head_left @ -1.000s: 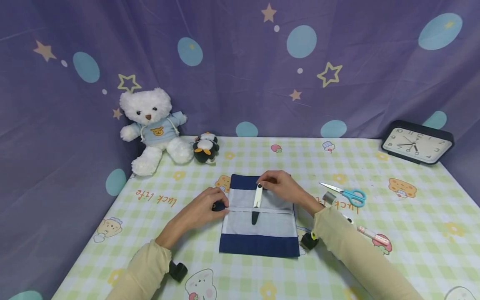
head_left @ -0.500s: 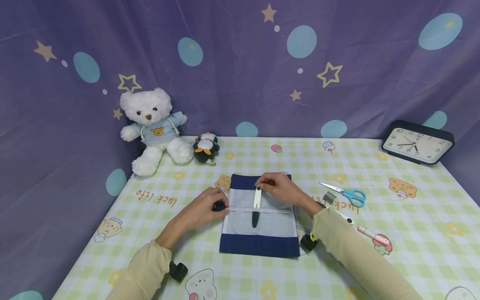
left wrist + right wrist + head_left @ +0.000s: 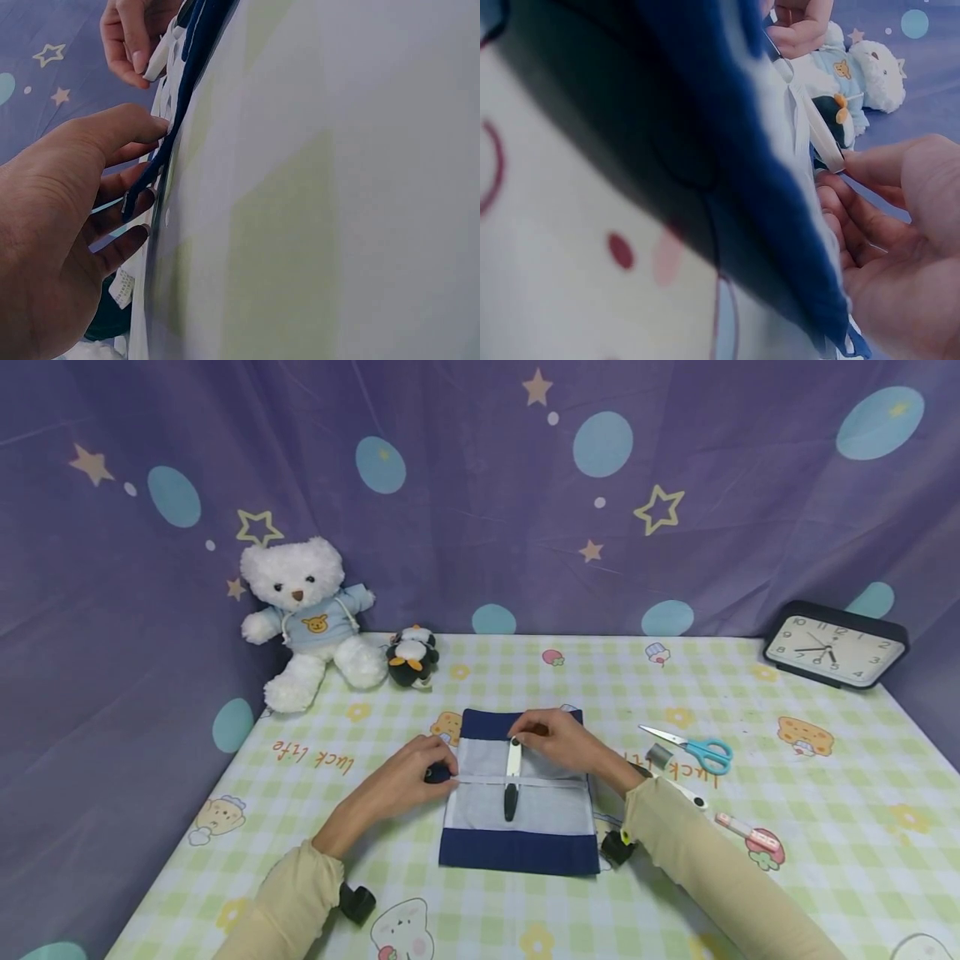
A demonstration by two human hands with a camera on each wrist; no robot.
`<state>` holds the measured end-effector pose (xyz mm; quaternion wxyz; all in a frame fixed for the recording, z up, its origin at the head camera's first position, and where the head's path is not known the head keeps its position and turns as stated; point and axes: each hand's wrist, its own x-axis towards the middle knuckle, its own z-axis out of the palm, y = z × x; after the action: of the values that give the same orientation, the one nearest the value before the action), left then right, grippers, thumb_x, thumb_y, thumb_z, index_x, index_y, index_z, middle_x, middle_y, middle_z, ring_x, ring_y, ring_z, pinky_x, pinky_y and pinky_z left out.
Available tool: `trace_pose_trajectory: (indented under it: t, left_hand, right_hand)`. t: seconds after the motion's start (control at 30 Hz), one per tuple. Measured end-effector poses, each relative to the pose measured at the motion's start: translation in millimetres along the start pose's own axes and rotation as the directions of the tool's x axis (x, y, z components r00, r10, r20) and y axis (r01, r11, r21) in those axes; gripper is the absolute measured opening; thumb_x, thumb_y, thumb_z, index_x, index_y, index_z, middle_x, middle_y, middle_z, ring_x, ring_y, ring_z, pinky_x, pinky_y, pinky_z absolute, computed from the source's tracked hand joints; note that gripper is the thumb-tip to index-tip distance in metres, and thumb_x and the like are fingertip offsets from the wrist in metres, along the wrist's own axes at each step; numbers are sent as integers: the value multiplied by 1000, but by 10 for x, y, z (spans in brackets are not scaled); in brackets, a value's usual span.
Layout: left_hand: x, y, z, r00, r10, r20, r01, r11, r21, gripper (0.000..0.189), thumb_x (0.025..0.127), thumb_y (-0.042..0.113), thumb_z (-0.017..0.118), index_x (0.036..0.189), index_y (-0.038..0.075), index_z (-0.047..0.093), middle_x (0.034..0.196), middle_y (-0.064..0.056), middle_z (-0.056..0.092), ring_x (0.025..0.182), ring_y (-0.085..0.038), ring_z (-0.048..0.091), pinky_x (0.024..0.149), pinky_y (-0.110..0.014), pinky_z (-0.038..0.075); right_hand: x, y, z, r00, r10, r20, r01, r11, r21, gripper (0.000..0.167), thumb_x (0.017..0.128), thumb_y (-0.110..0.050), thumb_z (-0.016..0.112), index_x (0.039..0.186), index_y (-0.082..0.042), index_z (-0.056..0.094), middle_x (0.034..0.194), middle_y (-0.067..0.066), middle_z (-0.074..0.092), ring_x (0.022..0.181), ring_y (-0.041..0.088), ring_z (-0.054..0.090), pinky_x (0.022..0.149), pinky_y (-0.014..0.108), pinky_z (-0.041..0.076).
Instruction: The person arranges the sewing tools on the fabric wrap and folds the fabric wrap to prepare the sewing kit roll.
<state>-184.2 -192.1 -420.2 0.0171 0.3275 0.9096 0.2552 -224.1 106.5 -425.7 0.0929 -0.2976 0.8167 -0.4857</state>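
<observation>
A light grey cloth organiser (image 3: 480,810) with navy ends lies flat on the table in the head view. A white elastic band (image 3: 555,782) crosses its middle. My left hand (image 3: 408,778) pinches the organiser's left edge near the band's end, where a navy tab (image 3: 437,773) shows; the left wrist view shows the navy edge (image 3: 180,112) between thumb and fingers. With thumb and fingertips, my right hand (image 3: 562,742) pinches the far end of a slim white tool (image 3: 513,760) with a black lower part. The tool passes under the band, its black end pointing toward me.
Right of the organiser lie blue-handled scissors (image 3: 705,752), a grey cylinder (image 3: 659,756), a second white tool (image 3: 692,795) partly behind my sleeve, and a pink-and-white stick (image 3: 748,832). A white teddy bear (image 3: 300,610), a penguin toy (image 3: 412,656) and a clock (image 3: 836,645) stand at the back.
My right hand has drawn the white tool slightly toward me, so its black end reaches farther below the band. The left hand stays in place on the organiser's edge.
</observation>
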Motion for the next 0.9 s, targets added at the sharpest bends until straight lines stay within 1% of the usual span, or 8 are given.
trace_pose_trajectory:
  t: [0.3,0.57,0.9]
  left_hand:
    - [1,2,0,1000,-2,1,2,1000,3,9,94,21,78,96,21,69,102,8,60,104,-20,56,89,-43,48]
    - [-3,-8,8,1000,-4,2,4,1000,7,9,95,22,78,97,21,69,103,8,60,105,-20,56,89,-42,48]
    - [-4,-12,12,1000,-5,-1,5,1000,7,10,94,22,79,96,21,69,103,8,60,105,-20,56,89,-42,48]
  right_hand:
    - [-12,-26,-2,999,-22,39,24,999,-36,18,106,-8,59,115,-5,74,106,2,71,91,16,66,80,35,54]
    - [-28,-25,20,996,-65,65,70,995,-77,18,105,-6,59,114,-4,75,106,3,71,89,14,65,79,33,54]
    - [-37,-62,23,996,-47,79,57,990,-128,18,106,-9,60,114,-6,76,108,2,69,88,12,63,77,33,53]
